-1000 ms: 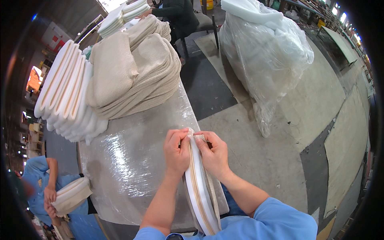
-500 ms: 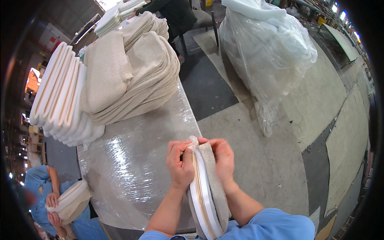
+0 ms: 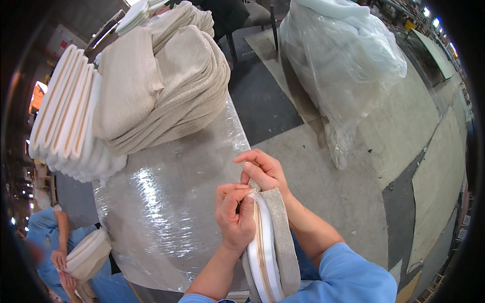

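A padded panel (image 3: pixel 263 252) with a tan core between white padding layers stands on edge before me, its near end against my body. A beige fabric cover (image 3: pixel 283 242) wraps its sides, leaving the layered edge exposed. My left hand (image 3: pixel 234 214) is closed, thumb and fingers pinching the cover at the panel's far end. Just above that end, my right hand (image 3: pixel 263 174) is curled with its lower fingers on the gathered fabric tip; its index finger and thumb reach leftward. The exact contact under the right hand is partly hidden.
A plastic-wrapped table (image 3: pixel 166 212) bears stacked beige covers (image 3: pixel 187 76) and white padded panels (image 3: pixel 63 111). A large clear bag (image 3: pixel 343 70) of white padding stands on the floor at right. Lower left, a co-worker's hands (image 3: pixel 63 267) hold another panel (image 3: pixel 91 252). A chair (image 3: pixel 257 17) stands behind.
My right hand has moved from the cover's right side up and over its far end. The left hand keeps its pinch there. The view has shifted slightly.
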### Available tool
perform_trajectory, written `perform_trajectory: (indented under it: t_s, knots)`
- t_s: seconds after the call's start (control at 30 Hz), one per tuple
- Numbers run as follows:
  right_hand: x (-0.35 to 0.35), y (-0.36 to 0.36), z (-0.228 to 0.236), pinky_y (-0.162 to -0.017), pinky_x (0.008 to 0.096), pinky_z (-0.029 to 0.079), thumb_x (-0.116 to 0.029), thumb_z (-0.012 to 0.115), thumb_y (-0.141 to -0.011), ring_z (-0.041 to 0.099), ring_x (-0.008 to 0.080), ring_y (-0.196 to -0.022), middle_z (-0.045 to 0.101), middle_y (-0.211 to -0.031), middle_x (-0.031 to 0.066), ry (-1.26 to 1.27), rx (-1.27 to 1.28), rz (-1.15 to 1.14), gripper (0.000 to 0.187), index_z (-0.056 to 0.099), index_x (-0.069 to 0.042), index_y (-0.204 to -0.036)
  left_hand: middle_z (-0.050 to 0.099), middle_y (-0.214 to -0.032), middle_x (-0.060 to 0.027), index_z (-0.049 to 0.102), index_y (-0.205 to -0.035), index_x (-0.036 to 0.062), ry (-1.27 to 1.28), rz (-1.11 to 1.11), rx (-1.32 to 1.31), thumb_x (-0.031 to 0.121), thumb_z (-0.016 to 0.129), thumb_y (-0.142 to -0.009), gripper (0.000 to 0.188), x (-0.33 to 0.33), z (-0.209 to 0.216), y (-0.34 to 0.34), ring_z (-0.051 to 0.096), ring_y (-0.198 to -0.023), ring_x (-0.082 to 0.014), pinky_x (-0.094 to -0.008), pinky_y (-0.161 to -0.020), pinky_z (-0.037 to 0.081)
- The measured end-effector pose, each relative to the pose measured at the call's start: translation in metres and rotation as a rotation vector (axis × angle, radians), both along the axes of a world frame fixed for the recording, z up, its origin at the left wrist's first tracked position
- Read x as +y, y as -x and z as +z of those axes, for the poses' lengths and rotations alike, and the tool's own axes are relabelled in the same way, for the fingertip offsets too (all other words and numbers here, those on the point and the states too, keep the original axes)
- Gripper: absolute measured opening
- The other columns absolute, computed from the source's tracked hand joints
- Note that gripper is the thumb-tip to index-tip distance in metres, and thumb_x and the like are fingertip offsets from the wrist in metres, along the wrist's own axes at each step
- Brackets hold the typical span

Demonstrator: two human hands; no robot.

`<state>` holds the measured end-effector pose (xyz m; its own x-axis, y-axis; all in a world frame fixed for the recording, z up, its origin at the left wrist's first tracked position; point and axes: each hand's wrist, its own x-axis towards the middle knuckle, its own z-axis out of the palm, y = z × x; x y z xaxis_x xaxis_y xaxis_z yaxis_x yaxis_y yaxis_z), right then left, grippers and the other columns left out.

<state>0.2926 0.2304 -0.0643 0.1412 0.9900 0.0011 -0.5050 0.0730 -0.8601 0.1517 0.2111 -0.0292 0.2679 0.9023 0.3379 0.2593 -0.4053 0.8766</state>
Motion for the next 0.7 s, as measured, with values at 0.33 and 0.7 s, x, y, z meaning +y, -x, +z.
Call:
perform_trajectory:
  t_s: [0.33, 0.7]
  knots:
    - [0.029, -0.018, 0.029, -0.071, 0.0322, 0.048, -0.012, 0.062, -0.104, 0.055, 0.0123, -0.075, 0.058, -0.080, 0.0027, 0.183, -0.574, 0.361, 0.012, 0.060, -0.003, -0.112, 0.057, -0.102, -0.0115, 0.064, -0.094, 0.0027, 0.079, 0.063, -0.077, 0.005, 0.073, -0.098, 0.010, -0.003, -0.013, -0.005, 0.054, -0.093, -0.0243, -0.0355, -0.081, 0.046]
    - [0.001, -0.003, 0.026, -0.088, 0.0292, 0.052, -0.018, 0.064, -0.106, 0.061, 0.0124, -0.106, 0.064, -0.106, 0.0018, 0.255, -0.001, -0.173, 0.027, 0.065, -0.006, -0.130, 0.063, -0.114, -0.0161, 0.063, -0.095, 0.0023, 0.066, 0.029, -0.128, 0.004, 0.069, -0.100, 0.008, 0.009, -0.010, 0.000, 0.060, -0.112, -0.0290, -0.0394, -0.099, 0.049]
